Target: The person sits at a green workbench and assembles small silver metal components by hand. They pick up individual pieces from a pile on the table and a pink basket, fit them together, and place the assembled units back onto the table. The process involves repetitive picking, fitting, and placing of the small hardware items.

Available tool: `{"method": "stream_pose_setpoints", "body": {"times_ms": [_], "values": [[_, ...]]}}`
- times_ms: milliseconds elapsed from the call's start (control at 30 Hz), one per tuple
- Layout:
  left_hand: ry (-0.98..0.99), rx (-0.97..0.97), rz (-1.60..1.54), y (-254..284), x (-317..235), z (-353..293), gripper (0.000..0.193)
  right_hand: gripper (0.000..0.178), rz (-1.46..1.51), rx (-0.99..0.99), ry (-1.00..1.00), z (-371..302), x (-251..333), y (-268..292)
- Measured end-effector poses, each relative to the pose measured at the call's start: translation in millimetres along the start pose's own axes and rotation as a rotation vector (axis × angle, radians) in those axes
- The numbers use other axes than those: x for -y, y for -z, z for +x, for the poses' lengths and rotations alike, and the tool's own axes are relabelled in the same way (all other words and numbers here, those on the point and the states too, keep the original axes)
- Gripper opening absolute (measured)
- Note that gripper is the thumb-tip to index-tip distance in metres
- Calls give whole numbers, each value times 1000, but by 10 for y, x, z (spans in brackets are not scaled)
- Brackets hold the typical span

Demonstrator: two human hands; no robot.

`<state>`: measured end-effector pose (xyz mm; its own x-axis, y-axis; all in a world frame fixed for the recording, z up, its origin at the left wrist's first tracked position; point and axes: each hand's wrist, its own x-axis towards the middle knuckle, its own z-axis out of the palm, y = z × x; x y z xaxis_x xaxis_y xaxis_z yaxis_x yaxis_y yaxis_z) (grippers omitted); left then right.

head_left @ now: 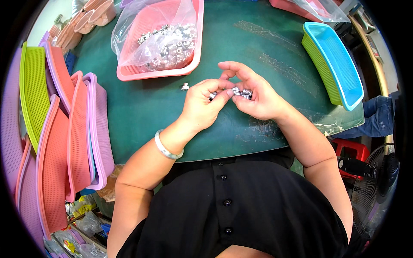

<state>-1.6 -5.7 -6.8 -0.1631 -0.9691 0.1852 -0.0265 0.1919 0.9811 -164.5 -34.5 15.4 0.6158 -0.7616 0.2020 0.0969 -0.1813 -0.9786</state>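
Both hands meet above the green tabletop [142, 124]. My right hand [260, 92] is cupped around several small silver metal parts [246, 93], with its thumb and fingers curled about them. Beside it, my left hand [202, 103] is closed, with a similar silver part [212, 95] showing between its fingers. The left fingertips touch the parts at the right hand's fingers. One loose silver part [185, 86] lies on the table just left of my left hand. Beyond the hands, a pink basket [159, 76] holds a clear plastic bag [172, 17] with many more of these parts.
Stacked purple, coral and green baskets [56, 163] line the left side. At the right edge of the table stands a blue basket nested in a green one [320, 64]. Peach baskets [101, 13] are at far left. A fan [370, 185] and red stool [350, 150] stand lower right.
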Motion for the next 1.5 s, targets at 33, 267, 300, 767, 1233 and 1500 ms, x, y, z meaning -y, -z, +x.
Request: {"method": "stream_pose_setpoints", "body": {"times_ms": [33, 267, 300, 767, 1233, 1500], "values": [[-4, -7, -27, 6, 22, 4, 12, 60, -13, -2, -5, 1, 5, 5], [-171, -82, 227, 101, -70, 36, 10, 46, 72, -59, -170, 28, 64, 86], [-204, -93, 278, 108, -91, 39, 9, 45, 137, -67, -235, 35, 82, 94], [-103, -52, 173, 82, -45, -3, 20, 39, 117, -102, -160, 41, 71, 80], [439, 107, -358, 101, -147, 21, 16, 45, -43, -96, 5, 20, 22, 56], [495, 97, -586, 114, -145, 48, 10, 55, -152, -118, 51, 17, 25, 50]]}}
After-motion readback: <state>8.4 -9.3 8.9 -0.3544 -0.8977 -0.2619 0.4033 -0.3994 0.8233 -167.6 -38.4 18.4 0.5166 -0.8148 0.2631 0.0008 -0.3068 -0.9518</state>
